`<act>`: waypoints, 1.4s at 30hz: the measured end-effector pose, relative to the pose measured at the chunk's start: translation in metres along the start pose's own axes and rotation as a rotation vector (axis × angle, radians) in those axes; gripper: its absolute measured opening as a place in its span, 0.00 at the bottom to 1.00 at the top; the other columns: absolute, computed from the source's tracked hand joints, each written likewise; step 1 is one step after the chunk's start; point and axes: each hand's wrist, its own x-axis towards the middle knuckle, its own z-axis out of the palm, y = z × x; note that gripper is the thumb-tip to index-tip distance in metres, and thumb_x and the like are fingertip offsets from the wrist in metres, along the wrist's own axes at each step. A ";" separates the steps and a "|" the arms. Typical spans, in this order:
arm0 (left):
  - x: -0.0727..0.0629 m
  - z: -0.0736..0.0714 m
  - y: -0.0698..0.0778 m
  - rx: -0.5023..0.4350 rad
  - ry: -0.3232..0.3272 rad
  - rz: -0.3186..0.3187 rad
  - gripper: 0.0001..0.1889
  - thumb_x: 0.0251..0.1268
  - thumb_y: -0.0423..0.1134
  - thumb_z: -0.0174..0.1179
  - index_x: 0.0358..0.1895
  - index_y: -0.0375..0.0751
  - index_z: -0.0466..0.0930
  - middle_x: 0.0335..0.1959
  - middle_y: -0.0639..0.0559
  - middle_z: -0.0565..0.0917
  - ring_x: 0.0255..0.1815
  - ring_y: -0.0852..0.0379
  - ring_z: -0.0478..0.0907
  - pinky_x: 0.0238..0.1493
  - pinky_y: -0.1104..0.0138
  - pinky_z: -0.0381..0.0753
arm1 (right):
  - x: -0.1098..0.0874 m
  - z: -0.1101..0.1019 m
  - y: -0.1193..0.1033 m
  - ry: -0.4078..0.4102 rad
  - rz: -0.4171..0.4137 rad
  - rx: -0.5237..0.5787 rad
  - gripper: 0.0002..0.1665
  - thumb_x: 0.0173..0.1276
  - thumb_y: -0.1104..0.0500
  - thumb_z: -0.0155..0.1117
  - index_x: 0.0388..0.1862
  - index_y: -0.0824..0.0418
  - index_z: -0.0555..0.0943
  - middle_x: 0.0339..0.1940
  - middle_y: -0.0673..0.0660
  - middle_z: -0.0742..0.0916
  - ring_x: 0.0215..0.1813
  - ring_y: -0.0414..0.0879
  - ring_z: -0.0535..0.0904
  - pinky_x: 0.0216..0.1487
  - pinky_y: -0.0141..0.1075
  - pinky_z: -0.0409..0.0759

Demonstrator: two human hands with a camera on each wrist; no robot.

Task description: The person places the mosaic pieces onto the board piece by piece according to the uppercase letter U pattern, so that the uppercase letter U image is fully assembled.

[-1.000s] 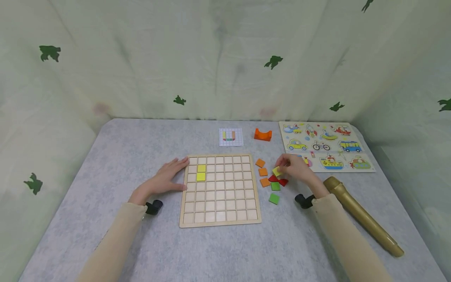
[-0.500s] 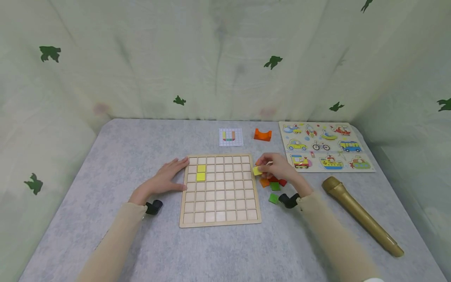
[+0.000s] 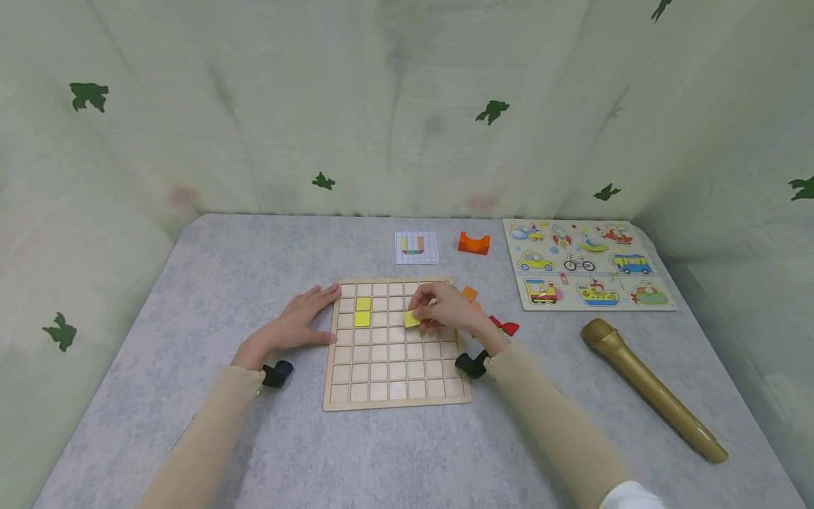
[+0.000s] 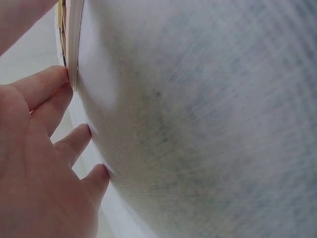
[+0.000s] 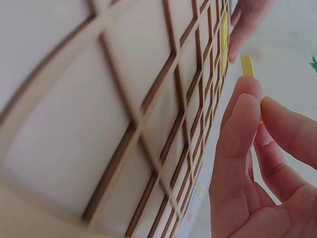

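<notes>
My right hand (image 3: 441,309) pinches a yellow square tile (image 3: 411,319) between thumb and fingers, over the right half of the wooden grid board (image 3: 397,406). In the right wrist view the tile (image 5: 246,65) juts past the fingertips, and the grid's cells lie below. My left hand (image 3: 295,322) rests at the board's left edge with fingers spread, thumb and index touching the frame. The left wrist view shows fingertips (image 4: 58,74) against the board's side (image 4: 74,44). Two yellow tiles (image 3: 362,311) sit one above the other in the board's upper left cells.
Orange tiles (image 3: 470,293) and red pieces (image 3: 505,326) lie right of the board, partly behind the right arm. Behind the board are a pattern card (image 3: 416,248) and an orange block (image 3: 473,244). A vehicle puzzle (image 3: 591,267) and gold microphone (image 3: 655,391) stand farther right.
My right hand has carried the yellow tile leftward from the loose pieces to over the board. The left hand has stayed at the board's edge.
</notes>
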 end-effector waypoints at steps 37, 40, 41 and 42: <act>-0.001 -0.001 0.000 -0.017 0.008 0.012 0.45 0.60 0.47 0.66 0.74 0.32 0.52 0.76 0.39 0.49 0.75 0.35 0.36 0.70 0.41 0.33 | 0.037 0.082 -0.029 0.003 0.048 -0.117 0.03 0.63 0.73 0.60 0.33 0.67 0.78 0.21 0.58 0.81 0.21 0.47 0.82 0.23 0.34 0.82; 0.000 0.000 -0.001 -0.015 0.008 0.014 0.45 0.60 0.47 0.66 0.74 0.32 0.52 0.76 0.39 0.49 0.75 0.35 0.36 0.70 0.41 0.33 | 0.036 0.080 -0.029 -0.004 0.048 -0.104 0.03 0.63 0.73 0.61 0.33 0.67 0.78 0.21 0.58 0.81 0.22 0.48 0.83 0.24 0.34 0.83; 0.000 0.000 -0.001 -0.014 0.009 0.013 0.45 0.60 0.47 0.66 0.74 0.32 0.51 0.76 0.39 0.49 0.75 0.35 0.36 0.70 0.41 0.33 | 0.036 0.079 -0.029 -0.008 0.046 -0.096 0.03 0.63 0.73 0.61 0.33 0.67 0.78 0.22 0.58 0.81 0.22 0.48 0.83 0.25 0.34 0.83; 0.000 0.000 -0.002 -0.011 0.010 0.012 0.45 0.60 0.47 0.66 0.74 0.32 0.51 0.76 0.39 0.49 0.75 0.35 0.36 0.70 0.42 0.33 | 0.035 0.078 -0.028 -0.015 0.041 -0.092 0.03 0.63 0.73 0.61 0.34 0.67 0.78 0.22 0.58 0.81 0.23 0.48 0.83 0.25 0.35 0.83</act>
